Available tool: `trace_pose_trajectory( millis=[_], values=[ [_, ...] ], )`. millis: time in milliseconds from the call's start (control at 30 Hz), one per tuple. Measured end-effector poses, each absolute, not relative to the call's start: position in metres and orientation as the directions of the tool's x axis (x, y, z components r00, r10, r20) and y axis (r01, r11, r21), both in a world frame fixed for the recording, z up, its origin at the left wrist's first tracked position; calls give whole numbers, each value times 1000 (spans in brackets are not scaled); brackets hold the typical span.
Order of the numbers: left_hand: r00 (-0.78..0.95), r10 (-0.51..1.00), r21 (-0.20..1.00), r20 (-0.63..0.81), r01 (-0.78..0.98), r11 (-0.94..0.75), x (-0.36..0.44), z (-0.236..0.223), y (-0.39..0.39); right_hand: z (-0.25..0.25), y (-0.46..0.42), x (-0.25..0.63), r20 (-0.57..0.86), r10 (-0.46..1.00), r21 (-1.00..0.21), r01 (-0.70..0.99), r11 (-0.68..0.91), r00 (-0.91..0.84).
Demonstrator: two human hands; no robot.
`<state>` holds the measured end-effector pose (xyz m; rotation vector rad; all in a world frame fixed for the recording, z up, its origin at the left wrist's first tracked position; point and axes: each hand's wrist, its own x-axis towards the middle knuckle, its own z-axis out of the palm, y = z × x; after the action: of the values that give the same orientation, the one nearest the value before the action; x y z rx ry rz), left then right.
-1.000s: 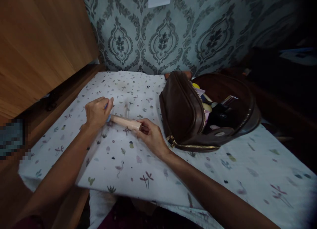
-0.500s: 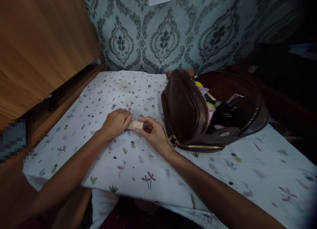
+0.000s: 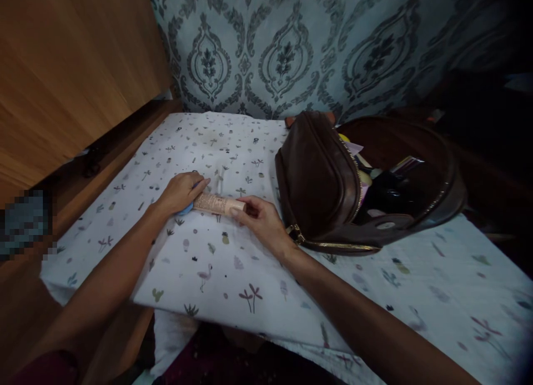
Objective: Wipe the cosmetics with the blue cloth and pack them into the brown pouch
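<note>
Inspecting from largest item down: patterned wall (image 3: 285, 60) at rear; printed cloth (image 3: 216, 288) spread in front of it; wood panel (image 3: 79, 68) to L. Brown bag (image 3: 318, 176) sits on cloth, R side, unzipped, assorted small items inside, most too dark to ID.

Right hand (image 3: 264, 221), R of ctr: partly closed, thumb & fingers pinching capped end of tube; remaining fingers curled, approx. half shut. Left hand (image 3: 179, 191): bent over, fingers curled round blue item, thumb extended near tube's far end. Whether L thumb actually touches tube: cannot tell.

Tube (image 3: 211, 203), beige w/ printed label, lies roughly level betw. hands, low over cloth, L of bag; contact w/ cloth unconfirmed. Blue item (image 3: 185, 209) shows below L palm, at tube's L end; type not ID'd, mostly hidden.

Assessment: step in hand appears to be two-handed handling of tube, R steadying, L working blue item at its end. Any next move calls for firm R pinch, tube in line, L pressure light, else tube may roll or slip.
</note>
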<state>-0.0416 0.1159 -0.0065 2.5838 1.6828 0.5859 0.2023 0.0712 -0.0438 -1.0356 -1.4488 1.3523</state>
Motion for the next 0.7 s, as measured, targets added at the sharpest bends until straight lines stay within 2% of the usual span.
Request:
trace_pose_trajectory(
  millis=[133,200,367,433,500,567,633,700],
  values=[
    [176,880,193,441,939,-285,-40,3,112,-41,67,201,117,960,-993,-16,117,-255],
    [63,836,248,545,940,-233,-37,11,108,-39,64,200,163,954,-986,-9,166,-251],
    [-51,779,536,624,753,-380,-7,29,86,-35,57,199,286,925,-940,117,322,-251],
    [-10,781,571,625,688,-448,11,30,77,-34,55,198,345,902,-908,150,391,-258],
    [111,751,496,651,686,-532,26,27,72,-33,54,198,416,870,-871,161,465,-264],
    [231,675,318,700,746,-586,37,23,70,-32,53,198,473,836,-830,178,528,-277],
    [278,600,124,750,832,-541,41,19,71,-32,52,199,515,810,-793,201,574,-282],
    [287,560,3,777,888,-460,40,18,71,-31,52,199,550,784,-763,207,612,-287]
  ],
)
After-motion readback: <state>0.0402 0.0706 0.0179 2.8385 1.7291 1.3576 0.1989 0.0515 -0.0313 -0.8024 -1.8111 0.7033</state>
